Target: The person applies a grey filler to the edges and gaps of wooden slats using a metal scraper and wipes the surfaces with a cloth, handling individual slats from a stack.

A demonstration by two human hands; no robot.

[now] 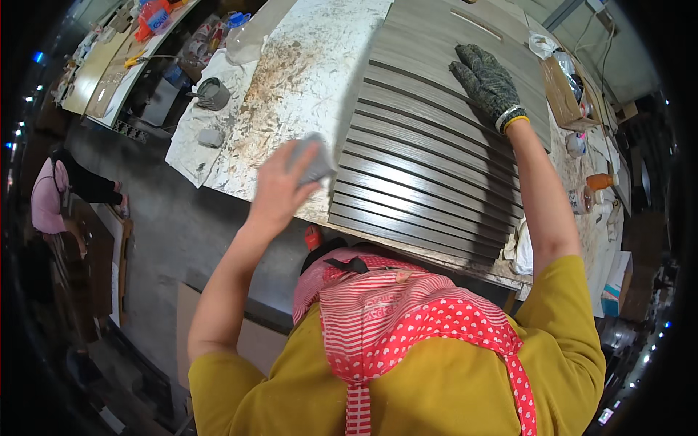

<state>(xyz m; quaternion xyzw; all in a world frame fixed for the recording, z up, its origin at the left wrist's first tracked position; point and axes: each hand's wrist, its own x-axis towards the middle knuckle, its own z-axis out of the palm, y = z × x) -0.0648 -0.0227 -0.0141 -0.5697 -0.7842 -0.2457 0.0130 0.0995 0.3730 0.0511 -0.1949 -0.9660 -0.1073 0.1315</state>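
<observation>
Several grey wood-grain panels (429, 156) lie on the workbench, fanned out so their near edges form a row of steps. My bare left hand (273, 185) is closed around a grey block (315, 161), perhaps a sanding sponge. Motion blurs the block, which is at the left edge of the panels; I cannot tell whether it touches them. On my right hand (488, 83) is a dark grey knitted glove with a yellow cuff. It lies flat on the upper panel, fingers stretched out and pointing away, holding nothing. A long slot (476, 25) shows near that panel's far end.
Left of the panels, the bench has a stained white covering (291, 80). A grey pot (213, 94), another grey block (211, 137) and a blue-capped jug (243, 40) stand there. At right are a cardboard box (571, 94) and an orange bottle (600, 182). A person in pink (49, 192) is at far left.
</observation>
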